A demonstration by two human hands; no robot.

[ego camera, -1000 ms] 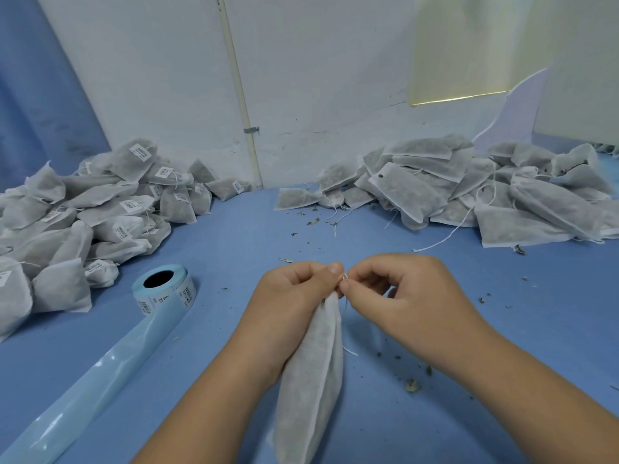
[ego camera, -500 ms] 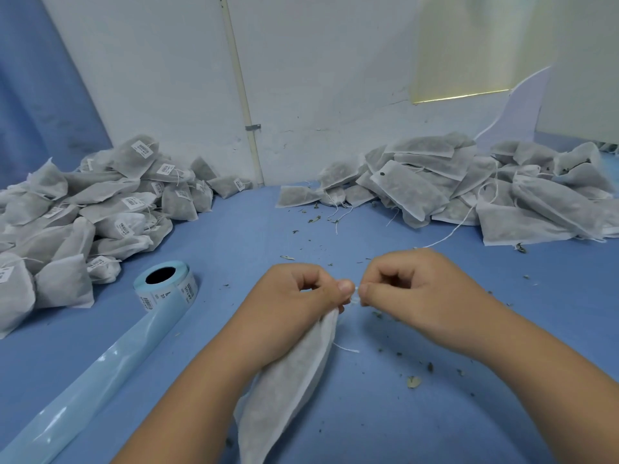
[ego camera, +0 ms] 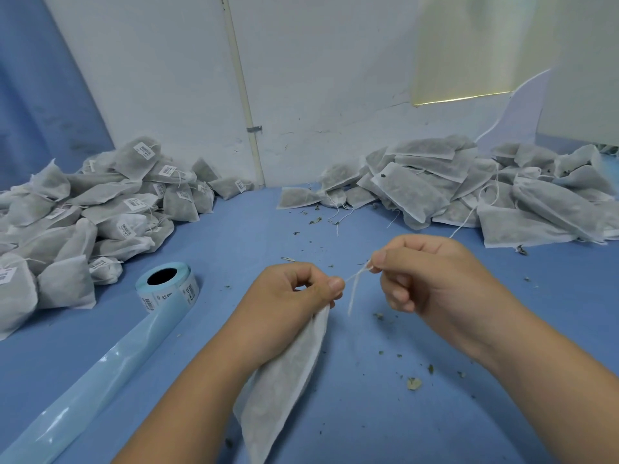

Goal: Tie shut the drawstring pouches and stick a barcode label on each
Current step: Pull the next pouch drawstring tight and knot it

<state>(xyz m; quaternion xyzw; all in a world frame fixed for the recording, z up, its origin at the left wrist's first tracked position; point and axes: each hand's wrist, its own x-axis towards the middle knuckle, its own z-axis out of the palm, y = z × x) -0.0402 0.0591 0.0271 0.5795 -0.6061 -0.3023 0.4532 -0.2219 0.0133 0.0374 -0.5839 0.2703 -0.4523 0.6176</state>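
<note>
Pulled away from the left hand [ego camera: 294, 296], the right hand [ego camera: 432, 279] now sits higher and further right, pinching the white drawstring [ego camera: 357, 277] stretched between the hands. The left hand grips the gathered neck of one grey mesh pouch [ego camera: 284, 386], dark bits showing inside, over the blue bench [ego camera: 368, 423]. One label roll [ego camera: 167, 286] lies left. Two piles flank it: a labelled heap [ego camera: 100, 212] and an unlabelled heap [ego camera: 485, 202], both too many to count.
</note>
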